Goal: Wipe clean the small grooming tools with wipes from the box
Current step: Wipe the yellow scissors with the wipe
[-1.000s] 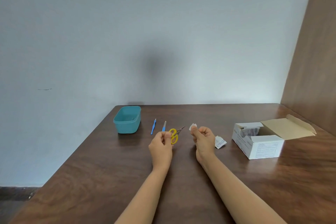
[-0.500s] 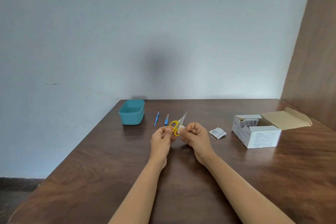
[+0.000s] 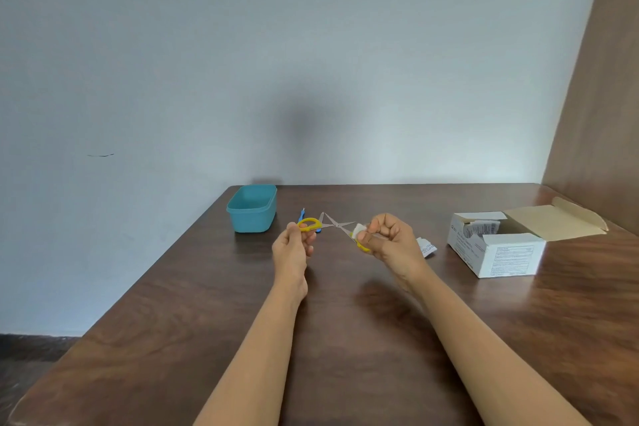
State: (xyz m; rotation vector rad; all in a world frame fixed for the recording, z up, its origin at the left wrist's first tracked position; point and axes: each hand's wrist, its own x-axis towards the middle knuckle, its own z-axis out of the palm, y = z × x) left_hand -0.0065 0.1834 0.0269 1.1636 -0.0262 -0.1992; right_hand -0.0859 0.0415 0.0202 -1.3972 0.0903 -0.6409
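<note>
Small scissors (image 3: 334,225) with yellow handles are spread wide open above the table between my hands. My left hand (image 3: 294,249) pinches one yellow handle loop. My right hand (image 3: 389,240) grips the other yellow handle and pinches a small white wipe (image 3: 359,229) against it. The open white cardboard wipe box (image 3: 498,249) stands to the right, with packets inside. Two blue-handled tools (image 3: 301,218) lie on the table behind the scissors, partly hidden by them.
A teal plastic tub (image 3: 252,207) stands at the back left of the brown table (image 3: 345,339). A torn white wipe packet (image 3: 427,247) lies between my right hand and the box. A wooden panel (image 3: 601,97) rises on the right.
The scissors went from closed in my left hand to spread wide, each hand now holding one handle. My right hand brought the wipe to the scissors and moved right.
</note>
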